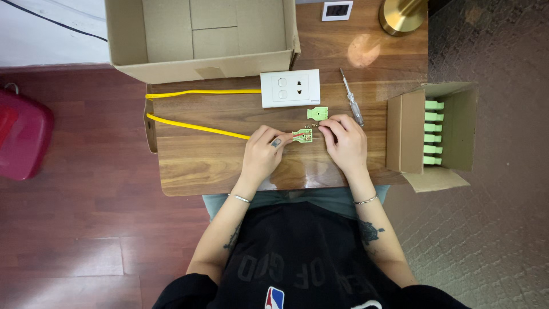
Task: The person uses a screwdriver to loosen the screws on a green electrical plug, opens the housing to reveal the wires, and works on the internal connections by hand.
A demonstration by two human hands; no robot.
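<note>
Your left hand (264, 153) is pinching the open green plug half (302, 135) with the yellow cable (194, 126). Your right hand (345, 142) is curling its fingertips closed at the plug's right edge.

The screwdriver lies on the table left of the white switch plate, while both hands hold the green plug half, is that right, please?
Not quite: the head view shows the screwdriver lying right of the switch plate. It is on the table, and the left hand and right hand do hold the plug half.

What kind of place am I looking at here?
Probably a home room used as a small assembly spot: a wooden table on wood flooring, an open cardboard box of green plugs, a brass lamp base.
</note>
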